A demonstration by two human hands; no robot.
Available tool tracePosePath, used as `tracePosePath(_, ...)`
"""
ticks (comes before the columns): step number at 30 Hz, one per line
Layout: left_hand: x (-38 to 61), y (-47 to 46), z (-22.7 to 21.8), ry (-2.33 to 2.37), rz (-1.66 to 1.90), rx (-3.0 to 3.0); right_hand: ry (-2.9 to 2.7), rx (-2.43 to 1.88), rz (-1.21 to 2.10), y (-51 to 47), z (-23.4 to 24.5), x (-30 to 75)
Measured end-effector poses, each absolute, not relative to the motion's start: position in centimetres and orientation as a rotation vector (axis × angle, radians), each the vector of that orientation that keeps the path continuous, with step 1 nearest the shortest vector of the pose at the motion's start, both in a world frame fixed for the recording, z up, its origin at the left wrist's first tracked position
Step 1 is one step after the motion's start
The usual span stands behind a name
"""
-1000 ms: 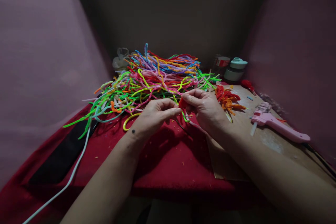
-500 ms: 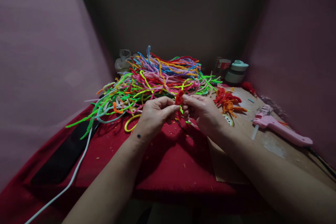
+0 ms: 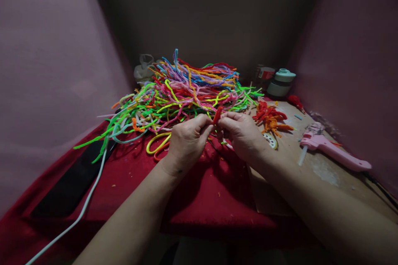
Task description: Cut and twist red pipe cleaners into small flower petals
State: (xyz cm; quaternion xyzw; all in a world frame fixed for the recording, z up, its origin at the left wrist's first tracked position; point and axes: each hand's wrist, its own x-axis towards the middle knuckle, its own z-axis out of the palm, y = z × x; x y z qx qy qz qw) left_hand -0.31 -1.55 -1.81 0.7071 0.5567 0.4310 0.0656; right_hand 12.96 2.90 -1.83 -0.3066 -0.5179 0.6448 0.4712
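Between my hands is a small bent piece of red pipe cleaner (image 3: 218,114), its lower part hidden by fingers. My left hand (image 3: 189,138) pinches it from the left with thumb and forefinger. From the right, my right hand (image 3: 241,132) grips the same piece with its fingertips closed. Just behind lies a large tangled heap of pipe cleaners (image 3: 192,87) in many colours. Scissors with yellow and orange handle loops (image 3: 152,145) lie left of my hands, partly covered by the left wrist.
On the right, a board (image 3: 314,132) bears a pink glue gun (image 3: 337,151), red and orange pipe-cleaner pieces (image 3: 270,118) and a white perforated disc (image 3: 270,140). A lidded jar (image 3: 281,83) stands behind. At left are a dark flat device (image 3: 66,186) and a white cable (image 3: 88,205).
My left hand has turned, its wrist rolling so the back shows more. The red piece now points up and right, and the green tip below it is no longer seen. An orange scissor loop shows.
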Motion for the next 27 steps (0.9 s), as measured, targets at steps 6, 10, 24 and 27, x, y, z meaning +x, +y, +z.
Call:
tracePosePath(6, 0.0, -1.2, -1.8, 1.474, 1.382, 1.700, -1.371, -0.673, 1.531, 2.7, -1.9, 12.9)
tracePosePath(10, 0.1, -1.0, -1.5, 1.340, 1.401, 1.510, -1.388, -0.673, 1.513, 2.6, -1.9, 12.9)
tracePosePath(24, -0.4, -1.0, -0.6, 1.299, 1.305, 1.344, -1.334, -0.480, 1.738, 3.3, -2.8, 12.8)
tracePosePath(27, -0.9, -0.8, -0.5, 1.404, 1.362, 1.379, -1.336, -0.582, 1.695, 3.0, -2.3, 12.8)
